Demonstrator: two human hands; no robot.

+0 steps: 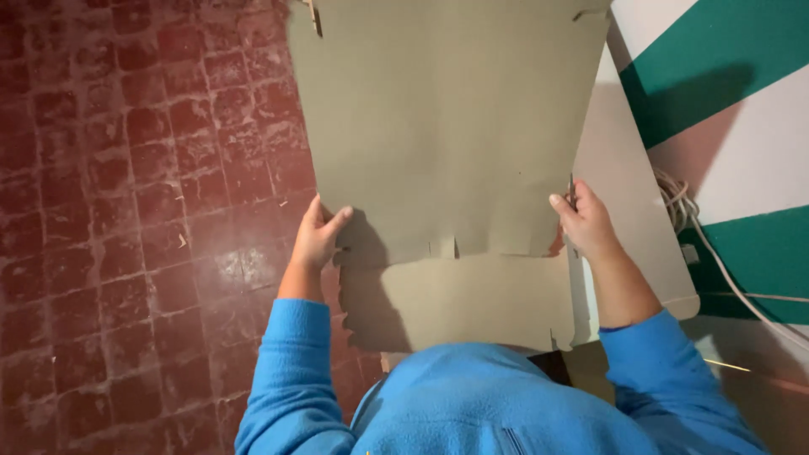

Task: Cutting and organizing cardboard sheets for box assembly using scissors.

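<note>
A large flat grey-brown cardboard sheet (447, 126), die-cut with flaps and slots, fills the upper middle of the head view. My left hand (318, 236) grips its left edge, thumb on top. On the opposite edge my right hand (583, 223) pinches the sheet. A lower flap (459, 303) of the same sheet folds toward my chest. Both arms wear blue fleece sleeves.
Red-brown tiled floor (126, 211) lies to the left. Under the sheet at the right shows a white panel (624, 194). Behind it is a wall painted in green and white stripes (725, 93), with a coiled pale cable (678, 202) running down it.
</note>
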